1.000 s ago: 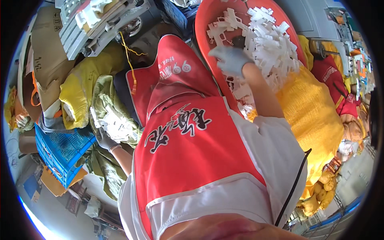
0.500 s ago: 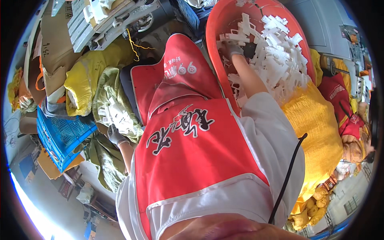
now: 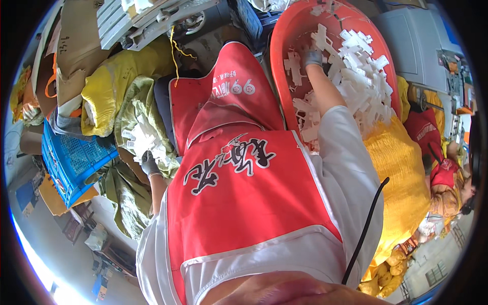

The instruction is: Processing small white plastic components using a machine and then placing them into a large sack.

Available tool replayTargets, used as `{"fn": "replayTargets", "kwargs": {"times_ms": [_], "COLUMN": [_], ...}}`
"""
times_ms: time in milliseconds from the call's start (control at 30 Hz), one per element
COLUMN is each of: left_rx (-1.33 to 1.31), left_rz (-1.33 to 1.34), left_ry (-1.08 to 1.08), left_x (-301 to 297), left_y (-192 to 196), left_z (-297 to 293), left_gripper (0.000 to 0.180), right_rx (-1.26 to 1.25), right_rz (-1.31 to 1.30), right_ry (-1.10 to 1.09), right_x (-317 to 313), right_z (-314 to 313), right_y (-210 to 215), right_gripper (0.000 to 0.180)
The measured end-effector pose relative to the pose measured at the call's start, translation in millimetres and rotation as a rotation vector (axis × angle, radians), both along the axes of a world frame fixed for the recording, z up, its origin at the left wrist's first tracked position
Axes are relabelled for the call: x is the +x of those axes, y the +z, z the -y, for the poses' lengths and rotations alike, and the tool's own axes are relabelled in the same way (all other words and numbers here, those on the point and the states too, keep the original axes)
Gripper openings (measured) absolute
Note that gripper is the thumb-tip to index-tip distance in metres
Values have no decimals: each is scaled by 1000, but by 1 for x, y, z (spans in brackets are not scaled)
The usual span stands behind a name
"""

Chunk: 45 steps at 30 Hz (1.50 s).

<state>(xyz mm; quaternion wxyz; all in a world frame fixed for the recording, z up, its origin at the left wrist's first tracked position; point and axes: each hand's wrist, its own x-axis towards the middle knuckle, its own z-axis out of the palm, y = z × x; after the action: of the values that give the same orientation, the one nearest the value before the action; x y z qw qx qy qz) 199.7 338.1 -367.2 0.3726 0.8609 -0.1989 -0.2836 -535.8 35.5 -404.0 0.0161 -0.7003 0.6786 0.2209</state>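
My right hand [image 3: 312, 57], in a pale grey glove, reaches into a big red tub [image 3: 280, 56] heaped with white plastic pieces [image 3: 351, 76] shaped like toy pistols. Its fingers are among the pieces near the tub's left inner side, blurred and partly hidden. On the other side, my left hand [image 3: 149, 164], also gloved, is at the lower edge of a white pile [image 3: 144, 136] of similar pieces in an open green woven sack [image 3: 133, 109]. The left fingertips meet the pieces there; whether they grip one is unclear.
Left of the green sack are a blue plastic crate [image 3: 76, 157] and a yellow sack [image 3: 109, 94]. A grey metal machine [image 3: 157, 23] stands ahead. An orange-yellow woven sack [image 3: 399, 188] lies against the tub's near side. Another person in red [image 3: 447, 173] is at the far right.
My left hand has moved up onto the white pieces in the green sack. My right hand has shifted slightly right within the tub, away from the white piece it was at. The whole view has tilted a little.
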Motion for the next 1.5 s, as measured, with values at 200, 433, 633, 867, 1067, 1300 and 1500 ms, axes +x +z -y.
{"fn": "replayTargets", "kwargs": {"times_ms": [200, 433, 633, 867, 1067, 1300, 1500], "left_rx": [0, -83, -293, -712, -852, -764, -813], "left_rz": [14, 258, 445, 625, 849, 705, 570], "left_ry": [163, 95, -163, -377, -833, -1124, -1022], "left_x": [-31, -17, -79, -133, -205, -222, -233], "left_y": [52, 62, 151, 263, 352, 358, 354], "left_z": [-13, 22, 129, 224, 300, 363, 363], "left_gripper": [22, 23, 23, 19, 23, 35, 44], "right_rx": [98, 85, -74, 66, -216, -399, -568], "right_rz": [525, 679, 615, 469, 646, 1829, 1849], "right_ry": [-513, -254, -401, -483, -406, -323, 122], "right_x": [31, 14, 50, 86, 83, 86, 124], "right_z": [25, -50, -110, -111, -98, -37, 35], "right_y": [50, 14, 27, 67, 74, 193, 330], "right_gripper": [44, 71, 82, 76, 65, 50, 51]}}
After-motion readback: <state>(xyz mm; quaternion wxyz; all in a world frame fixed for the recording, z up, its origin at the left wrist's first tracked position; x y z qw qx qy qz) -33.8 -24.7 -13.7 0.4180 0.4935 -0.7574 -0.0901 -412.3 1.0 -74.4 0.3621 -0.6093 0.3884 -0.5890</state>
